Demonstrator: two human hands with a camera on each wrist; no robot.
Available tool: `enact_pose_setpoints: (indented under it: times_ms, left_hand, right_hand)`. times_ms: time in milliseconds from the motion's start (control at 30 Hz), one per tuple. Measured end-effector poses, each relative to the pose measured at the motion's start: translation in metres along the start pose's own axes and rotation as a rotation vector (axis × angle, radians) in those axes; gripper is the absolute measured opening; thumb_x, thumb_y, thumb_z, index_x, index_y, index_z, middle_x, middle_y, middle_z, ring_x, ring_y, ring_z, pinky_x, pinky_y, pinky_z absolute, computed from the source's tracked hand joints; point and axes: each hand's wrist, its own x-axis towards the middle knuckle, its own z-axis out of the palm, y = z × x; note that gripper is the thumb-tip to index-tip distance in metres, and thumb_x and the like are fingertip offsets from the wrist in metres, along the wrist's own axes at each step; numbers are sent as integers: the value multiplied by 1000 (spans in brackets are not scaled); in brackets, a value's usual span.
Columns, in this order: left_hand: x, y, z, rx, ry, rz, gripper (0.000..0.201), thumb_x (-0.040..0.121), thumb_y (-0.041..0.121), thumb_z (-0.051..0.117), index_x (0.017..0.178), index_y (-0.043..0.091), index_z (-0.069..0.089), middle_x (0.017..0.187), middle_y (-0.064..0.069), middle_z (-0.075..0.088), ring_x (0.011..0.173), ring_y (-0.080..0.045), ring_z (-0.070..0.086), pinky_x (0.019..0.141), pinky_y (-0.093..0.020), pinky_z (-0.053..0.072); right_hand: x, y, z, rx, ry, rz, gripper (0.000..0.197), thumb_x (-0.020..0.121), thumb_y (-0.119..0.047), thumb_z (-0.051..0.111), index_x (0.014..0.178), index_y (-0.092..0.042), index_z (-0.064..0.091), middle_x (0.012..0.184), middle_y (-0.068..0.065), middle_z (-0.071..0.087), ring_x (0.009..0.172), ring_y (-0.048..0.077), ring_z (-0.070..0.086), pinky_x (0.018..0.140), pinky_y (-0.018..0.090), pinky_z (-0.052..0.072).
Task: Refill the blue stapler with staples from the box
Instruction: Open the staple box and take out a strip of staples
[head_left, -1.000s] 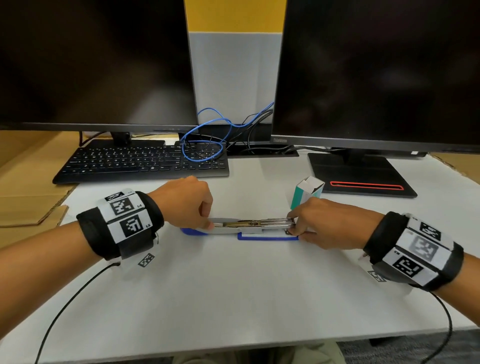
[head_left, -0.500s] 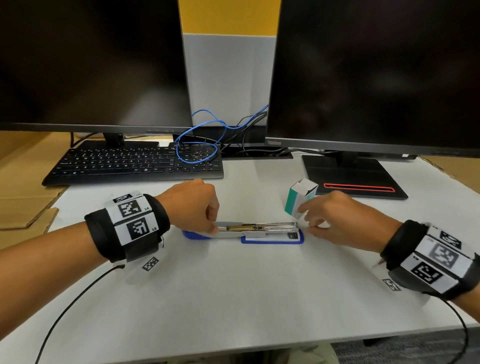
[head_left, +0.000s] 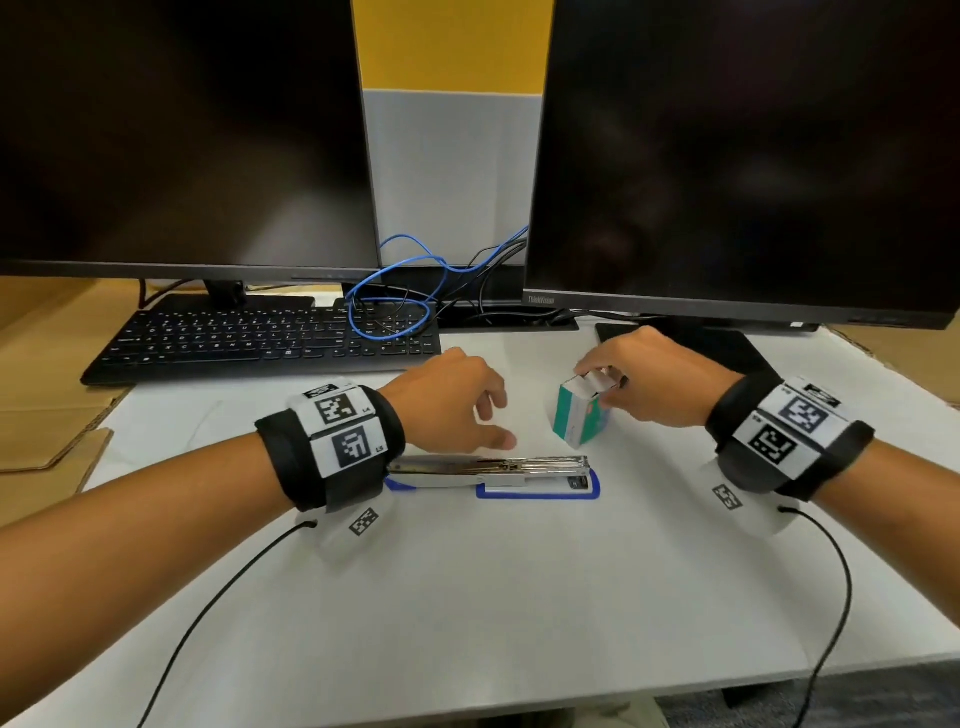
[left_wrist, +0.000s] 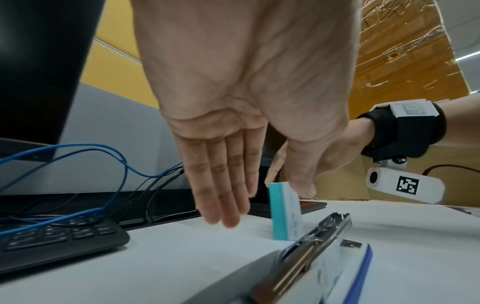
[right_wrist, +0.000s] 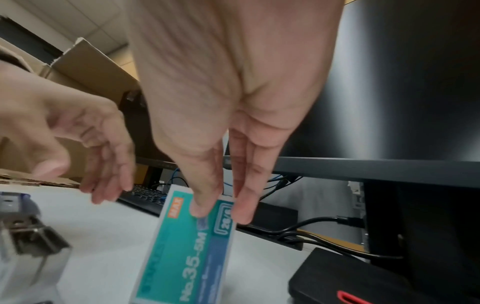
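The blue stapler (head_left: 519, 470) lies flat on the white table (head_left: 519, 597), its top swung open and the metal staple channel (left_wrist: 311, 246) bare; it also shows blurred in the right wrist view (right_wrist: 26, 232). Just behind its right end the teal staple box (head_left: 576, 421) stands upright with its top flap open. My right hand (head_left: 602, 387) pinches the top of the box (right_wrist: 187, 246), thumb (right_wrist: 202, 205) on the printed face. My left hand (head_left: 496, 426) hovers over the stapler's left end with straight fingers (left_wrist: 223, 195) and holds nothing.
A black keyboard (head_left: 260, 338) lies at the back left under a dark monitor (head_left: 182, 130). A second monitor (head_left: 753, 156) stands at the right on a black base (head_left: 691, 343). Blue and black cables (head_left: 395, 301) loop between them. Cardboard (head_left: 41, 426) borders the table's left edge.
My right hand left the stapler's front end and moved back to the staple box's top. My left hand let go of the stapler's rear and lifted, fingers spread.
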Motion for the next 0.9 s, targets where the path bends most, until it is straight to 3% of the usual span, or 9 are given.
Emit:
enact_pose_setpoints:
  times_ms: [133,267,367,500,733,900]
  left_hand:
    - [12,7,4,-51,66,26,45,82,46,72,116,18,69,106,3,72,90,-12,61,84,-38,58]
    - [23,8,10,-141,162,13,36,82,36,76,109,14,69,107,-2,71,94,-14,67,82,-33,60]
    - [24,5,12,-176,216,33,32,81,31,78,108,17,69,110,1,70,99,-14,66,85,-36,59]
    - [24,6,9,-129,103,130,34,85,21,74,118,21,70,121,2,67,104,-15,63,83,-34,60]
    - [31,6,4,1,-15,160,27,90,22,67,117,25,70,120,1,63,109,-19,56,90,-40,56]
    - [31,14,1,133,-128,157,37,96,18,57,131,29,60,129,-3,51,121,-25,49,94,-40,53]
  right_hand:
    - [7,-16,6,75,45,-55,41,85,-29,70,124,-18,64,125,2,66,93,9,60,74,22,56]
    - [12,-31,11,116,53,-78,38,84,-34,71,116,-14,64,112,4,68,87,12,61,62,14,48]
    - [11,-33,10,194,52,-73,33,81,-33,74,107,-15,63,105,4,68,88,17,65,62,16,50]
    - [8,-33,8,234,60,-88,28,78,-34,76,95,-15,66,99,5,70,86,19,67,73,29,59]
    - [12,-29,11,277,72,-64,27,74,-37,78,86,-17,64,93,3,68,84,18,66,64,22,55]
    - [15,-27,12,299,76,-93,26,74,-34,80,82,-19,61,91,3,69,83,19,68,66,25,57]
